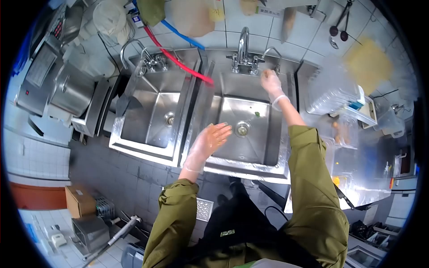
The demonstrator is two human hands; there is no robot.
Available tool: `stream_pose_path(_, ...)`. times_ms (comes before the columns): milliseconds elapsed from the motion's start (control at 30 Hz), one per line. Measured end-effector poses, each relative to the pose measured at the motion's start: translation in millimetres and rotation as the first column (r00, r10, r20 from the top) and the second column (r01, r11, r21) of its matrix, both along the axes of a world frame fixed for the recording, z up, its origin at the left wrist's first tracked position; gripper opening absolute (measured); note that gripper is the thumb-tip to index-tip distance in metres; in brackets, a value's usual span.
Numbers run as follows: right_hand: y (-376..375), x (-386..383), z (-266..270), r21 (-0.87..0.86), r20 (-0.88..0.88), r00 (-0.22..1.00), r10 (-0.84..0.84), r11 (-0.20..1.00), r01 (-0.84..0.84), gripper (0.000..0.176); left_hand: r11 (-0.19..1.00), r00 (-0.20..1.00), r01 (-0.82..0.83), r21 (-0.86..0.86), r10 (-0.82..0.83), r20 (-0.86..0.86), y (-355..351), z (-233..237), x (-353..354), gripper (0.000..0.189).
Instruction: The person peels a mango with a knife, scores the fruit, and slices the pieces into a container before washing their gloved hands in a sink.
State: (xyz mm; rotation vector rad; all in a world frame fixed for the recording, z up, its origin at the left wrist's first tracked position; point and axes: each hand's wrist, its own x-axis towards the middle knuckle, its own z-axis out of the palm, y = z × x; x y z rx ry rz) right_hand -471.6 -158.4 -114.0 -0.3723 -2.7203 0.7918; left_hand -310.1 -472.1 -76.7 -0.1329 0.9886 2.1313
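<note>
My left hand (209,144), in a clear plastic glove, hangs over the front left edge of the right-hand sink (273,147). Its palm is turned up and the fingers are stretched out, with nothing in them. At the sink's back right, my right hand (272,85), gloved likewise, has its fingers curled closed close to the right handle of the chrome faucet (243,47). Whether it touches the handle or holds anything is hidden. A small green leaf bit (257,114) lies in the basin, behind the drain (242,129).
To the left is a second sink (149,129); a red hose (178,63) reaches across the divider. Stacked clear containers (333,91) stand on the right counter, where a knife (343,195) lies near the front edge. A large pot (73,89) stands far left.
</note>
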Motion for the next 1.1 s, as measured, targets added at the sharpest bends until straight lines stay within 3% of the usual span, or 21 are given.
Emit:
stream_pose_path(167,18.8,-102.2,-44.1,0.209,0.049,0.995,-0.090,0.975,0.078,0.033,0.996,0.997,0.073,-0.048,-0.073,0.004,7.1,-23.7,-84.8,0.054)
stream_pose_path(233,20.3,-119.4,-48.1,0.090,0.175,0.969,-0.175,0.983,0.162,0.039,0.995,0.995,0.094,-0.032,-0.095,-0.038,14.2,-29.0,-112.8,0.055)
stream_pose_path(300,19.7,-119.7,-48.6,0.223,0.090,0.994,-0.067,0.974,0.045,0.035,0.996,0.996,0.086,-0.011,-0.087,-0.006,35.4,-34.1,-144.4,0.055)
stream_pose_path(400,19.6,-119.0,-58.4,0.315,0.011,0.999,-0.030,0.949,0.025,0.031,0.990,0.995,0.064,0.126,-0.074,0.072,70.7,-60.0,-180.4,0.052)
stream_pose_path(500,18.8,-114.2,-61.0,0.230,0.038,0.993,-0.110,0.968,0.098,0.033,0.992,0.985,0.041,0.122,-0.061,0.161,102.2,-69.9,-205.2,0.048)
stream_pose_path(600,-4.4,-74.6,-74.3,-0.024,-0.212,0.939,-0.271,0.962,0.272,0.043,0.999,0.966,0.010,0.048,-0.022,0.259,123.8,-85.8,-215.2,0.044)
stream_pose_path(633,-7.9,-60.5,-81.9,-0.305,-0.003,0.989,-0.149,0.942,0.141,0.053,1.000,0.960,0.000,0.024,-0.006,0.282,130.7,-95.9,-219.6,0.042)
stream_pose_path(667,-7.9,-53.7,-119.0,-0.540,0.155,0.988,0.004,0.838,0.081,0.058,0.999,0.945,-0.028,0.027,0.018,0.325,136.9,-112.7,-224.1,0.041)
stream_pose_path(700,-29.6,-32.2,-72.4,-0.777,0.251,0.967,0.047,0.605,0.172,0.055,0.999,0.953,-0.027,-0.027,0.034,0.300,143.6,-145.2,-231.4,0.040)
stream_pose_path(767,-71.2,-14.6,-38.1,-0.922,0.370,0.926,0.081,0.157,0.355,0.052,0.990,0.967,-0.031,-0.139,0.065,0.246,152.5,-202.0,-241.6,0.040)
stream_pose_path(800,-78.5,-13.0,-64.9,-0.907,0.421,0.906,0.051,0.003,0.421,0.051,0.945,0.980,-0.023,-0.327,0.087,0.182,155.8,-139.4,-226.1,0.043)
stream_pose_path(900,-84.7,-19.2,-111.0,-0.920,0.272,0.951,0.149,-0.250,0.303,0.049,0.816,0.968,-0.204,-0.541,0.087,-0.234,158.5,-160.8,-203.1,0.047)
stream_pose_path(933,-87.0,-20.5,-114.8,-0.904,0.216,0.961,0.170,-0.338,0.263,0.049,0.780,0.929,-0.194,-0.595,-0.048,-0.366,151.7,-141.2,-190.3,0.052)
stream_pose_path(1033,-85.8,-21.9,-99.7,-0.816,0.180,0.948,0.263,-0.498,0.293,0.049,0.637,0.838,-0.313,-0.704,-0.164,-0.521,146.8,-69.1,-172.3,0.053)
stream_pose_path(1067,-89.0,-20.1,-84.6,-0.875,0.196,0.941,0.277,-0.384,0.296,0.052,0.510,0.667,-0.452,-0.732,-0.351,-0.657,139.6,-118.3,-177.9,0.053)
stream_pose_path(1100,-87.4,-20.0,-81.5,-0.814,0.110,0.935,0.336,-0.509,0.279,0.053,0.408,0.670,-0.397,-0.822,-0.483,-0.564,138.1,-98.9,-183.5,0.051)
